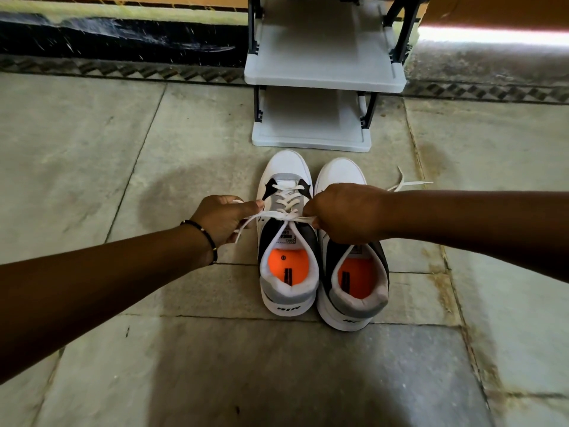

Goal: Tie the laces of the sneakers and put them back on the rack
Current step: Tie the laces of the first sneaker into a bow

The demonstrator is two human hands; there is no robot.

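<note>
Sneakers stand side by side on the stone floor (92, 149), toes pointing away from you toward the rack (323, 72). Both show orange insoles.

Left sneaker (288, 241): lies between your two hands. Its white laces (278, 214) cross over the tongue and run out to each side, pulled taut.

Left hand (220, 218): positioned just to the left of the left sneaker. The grip is closed on one lace end, which passes through the fingers and trails below the palm. A beaded bracelet (203, 234) sits on this wrist.

Right hand (343, 215): positioned to the right of the lacing, above the front part of the right sneaker (354, 278) and hiding its tongue. The grip is closed on the other lace end of the left sneaker, fingers curled into a fist.

Right sneaker: touching or just beside the left one. Its loose lace (406, 183) lies on the floor beyond your right forearm, untied.

Rack: a grey tiered shoe rack with dark uprights, standing on the floor beyond both hands, near the sneaker toes. The two shelves in view carry nothing.
</note>
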